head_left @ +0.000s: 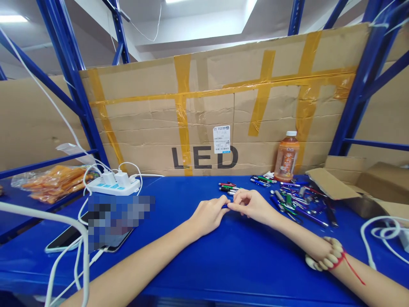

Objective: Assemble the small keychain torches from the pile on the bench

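My left hand [208,216] is closed around a slim blue pen [225,206], most of which its fingers hide. From the other side my right hand [255,207] pinches the same pen's end between thumb and finger. Both hands meet just above the blue tabletop, fingertips nearly touching. Right behind them lies a small group of pens [226,187] in red, green and black, partly covered by my hands. A larger loose heap of pens and pen parts [300,200] spreads to the right of my right hand.
An orange drink bottle [286,158] stands behind the heap, beside an open cardboard box [367,200]. On the left are a white power strip [113,186], phones [65,236] with cables, and a bag of orange packets [56,181]. A tall cardboard sheet [153,123] closes the back.
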`<state>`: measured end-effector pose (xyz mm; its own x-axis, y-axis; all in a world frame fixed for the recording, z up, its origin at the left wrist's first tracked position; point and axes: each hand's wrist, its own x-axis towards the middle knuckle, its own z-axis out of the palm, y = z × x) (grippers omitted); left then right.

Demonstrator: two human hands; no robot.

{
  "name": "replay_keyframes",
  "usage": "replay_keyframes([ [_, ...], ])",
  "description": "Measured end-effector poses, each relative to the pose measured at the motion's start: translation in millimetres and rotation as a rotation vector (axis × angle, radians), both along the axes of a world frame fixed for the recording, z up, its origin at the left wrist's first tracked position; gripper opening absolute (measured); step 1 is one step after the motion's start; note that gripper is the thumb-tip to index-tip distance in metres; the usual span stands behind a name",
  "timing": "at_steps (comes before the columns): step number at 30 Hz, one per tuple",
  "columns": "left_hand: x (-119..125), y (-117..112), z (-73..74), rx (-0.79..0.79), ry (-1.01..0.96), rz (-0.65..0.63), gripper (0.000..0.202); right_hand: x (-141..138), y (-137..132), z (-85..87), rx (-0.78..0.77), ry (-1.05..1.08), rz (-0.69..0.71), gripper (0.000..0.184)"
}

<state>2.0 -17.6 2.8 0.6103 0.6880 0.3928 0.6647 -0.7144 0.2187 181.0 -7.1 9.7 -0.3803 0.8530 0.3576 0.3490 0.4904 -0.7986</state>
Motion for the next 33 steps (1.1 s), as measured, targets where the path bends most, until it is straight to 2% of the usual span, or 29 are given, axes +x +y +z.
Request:
replay_keyframes([
  [7, 0, 0, 2.9, -0.024, -0.062, -0.046, 0.024, 0, 2, -3.0, 0.199, -0.095, -0.086, 0.044],
  [12, 3, -3, 7.9, -0.041, -0.102, 0.057, 0.023, 5, 3, 2.2, 0.303, -0.160, -0.209, 0.030],
  [18, 4, -4, 11.8, -0.086, -0.131, 0.123, 0.027, 13, 6, 7.3, 0.409, -0.112, -0.097, 0.027],
  [21, 3, -3, 9.8, -0.086, -0.124, 0.110, 0.027, 13, 7, 6.4, 0.372, -0.049, -0.049, 0.027],
  [25, 3, -2, 6.3, -0.057, -0.120, 0.065, 0.027, 9, 5, 5.4, 0.232, 0.049, 0.035, 0.028],
  [33, 4, -1, 7.5, -0.062, -0.081, 0.050, 0.025, 7, 1, 7.8, 0.118, 0.074, 0.071, 0.024],
])
